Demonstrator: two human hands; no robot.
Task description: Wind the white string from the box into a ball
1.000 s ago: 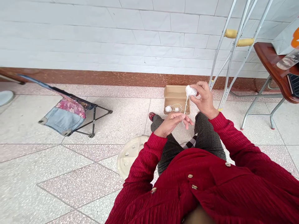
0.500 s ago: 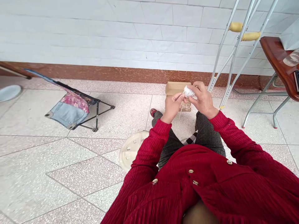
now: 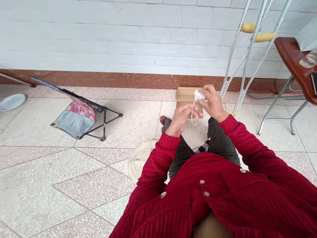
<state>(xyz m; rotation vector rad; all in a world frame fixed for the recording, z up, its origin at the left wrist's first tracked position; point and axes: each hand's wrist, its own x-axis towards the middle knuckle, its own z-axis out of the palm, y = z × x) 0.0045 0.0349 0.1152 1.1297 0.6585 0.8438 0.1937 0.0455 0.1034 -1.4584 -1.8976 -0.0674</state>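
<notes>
My right hand point(image 3: 212, 101) is closed around a small ball of white string point(image 3: 199, 95), its fingers on the right side of the ball. A strand runs down from the ball to my left hand point(image 3: 183, 117), which pinches the string point(image 3: 193, 109) between thumb and forefinger. Below the pinch, loose ends dangle in small curls. Behind and beneath both hands, an open cardboard box point(image 3: 184, 94) lies on the floor by the wall, its lower part mostly covered by my hands.
A folding chair point(image 3: 78, 123) with a denim and floral seat stands to the left. Crutches point(image 3: 244, 66) lean on the wall at right, beside a brown-topped stool point(image 3: 288, 54) holding several items. A round beige stool top point(image 3: 138, 160) sits near my left leg.
My left hand has moved down and slightly left, away from the ball, drawing out a strand. The right hand still grips the ball in nearly the same place.
</notes>
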